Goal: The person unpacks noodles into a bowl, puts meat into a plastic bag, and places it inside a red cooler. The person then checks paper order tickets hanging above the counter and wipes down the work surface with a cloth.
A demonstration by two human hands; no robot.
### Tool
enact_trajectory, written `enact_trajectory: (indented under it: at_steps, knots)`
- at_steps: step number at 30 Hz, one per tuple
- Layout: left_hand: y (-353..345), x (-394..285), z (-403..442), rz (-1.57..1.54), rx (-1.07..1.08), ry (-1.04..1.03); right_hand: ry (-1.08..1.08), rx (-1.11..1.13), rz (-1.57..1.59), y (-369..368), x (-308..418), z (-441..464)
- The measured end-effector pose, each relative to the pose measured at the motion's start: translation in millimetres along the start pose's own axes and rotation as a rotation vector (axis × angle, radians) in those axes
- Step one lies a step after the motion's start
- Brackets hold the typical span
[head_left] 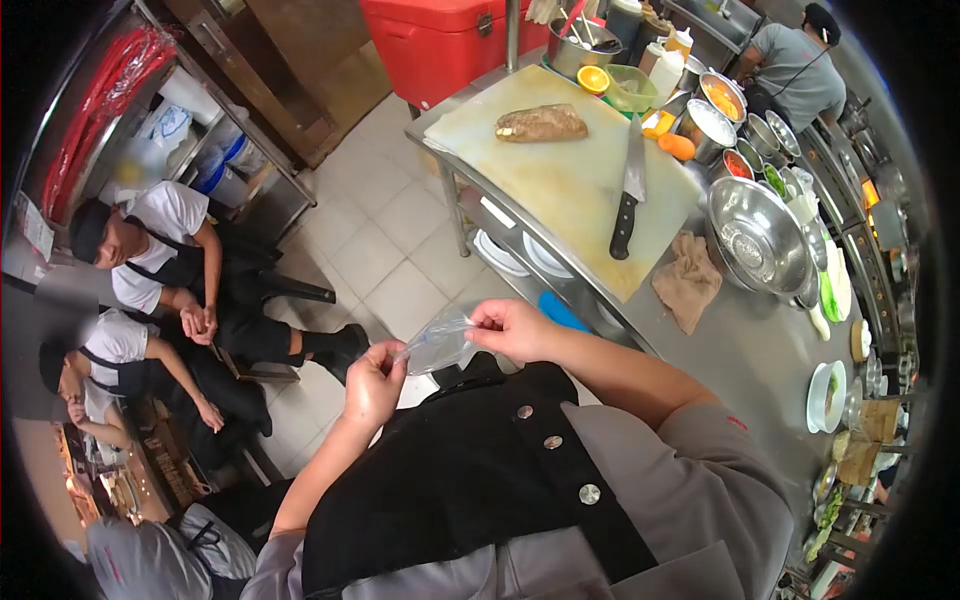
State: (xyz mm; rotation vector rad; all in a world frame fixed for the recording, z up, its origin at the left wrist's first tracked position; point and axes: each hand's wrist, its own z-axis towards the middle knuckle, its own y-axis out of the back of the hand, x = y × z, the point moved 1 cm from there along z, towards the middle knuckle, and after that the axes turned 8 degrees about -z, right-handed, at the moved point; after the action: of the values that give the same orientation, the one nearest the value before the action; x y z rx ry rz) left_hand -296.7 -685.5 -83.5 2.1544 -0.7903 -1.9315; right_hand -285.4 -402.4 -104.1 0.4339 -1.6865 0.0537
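In front of my apron, a piece of thin clear plastic [438,343] is stretched between my hands. Whether it is a disposable glove or a small bag, I cannot tell. My left hand [375,381] pinches its near left edge between thumb and fingers. At its right edge, the fingers of my right hand [510,328] are closed on the plastic. Beyond them, a long brown piece of food [541,123] with a pale end lies on the cutting board [480,145]. A knife with a black handle [624,225] rests on the board's right side.
A crumpled brown cloth [687,280] and a metal colander [757,235] are on the steel counter [700,375]. Bowls and bottles crowd the back. Two people [165,245] [120,350] sit at left; another person [795,65] stands far right. A red cooler [435,50] is behind the board.
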Motion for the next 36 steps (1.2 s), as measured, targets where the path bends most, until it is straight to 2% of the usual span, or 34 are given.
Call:
enact_trajectory:
  at_steps: [3,10,14,17,20,23,26,29,33,34,36]
  knots:
    - [12,-8,29,0.021,-0.002,0.027,0.011,0.016,-0.092,29,37,10]
    - [52,29,111,-0.078,0.074,0.030,-0.211,-0.354,-0.374,110,53,44]
    - [71,45,142,-0.121,0.065,0.058,-0.284,-0.479,-0.723,154,88,57]
    - [82,44,149,-0.270,-0.029,0.046,-0.173,-0.538,-0.876,189,88,75]
    - [87,55,147,-0.294,-0.108,0.053,-0.132,-0.555,-1.101,227,98,101]
    - [90,37,137,-0.309,-0.187,0.083,-0.028,-0.514,-1.242,265,85,121]
    - [97,17,128,-0.198,-0.279,0.071,-0.048,-0.402,-1.295,288,81,134]
    - [101,-19,128,-0.205,-0.352,0.051,-0.039,-0.288,-1.080,324,46,149]
    - [104,-72,142,0.006,-0.478,-0.038,-0.032,-0.165,-1.013,359,33,158]
    - [103,-83,147,-0.037,-0.496,-0.074,-0.065,-0.131,-0.964,363,29,160]
    - [104,-106,164,-0.131,-0.527,-0.129,0.016,-0.099,-0.998,360,37,150]
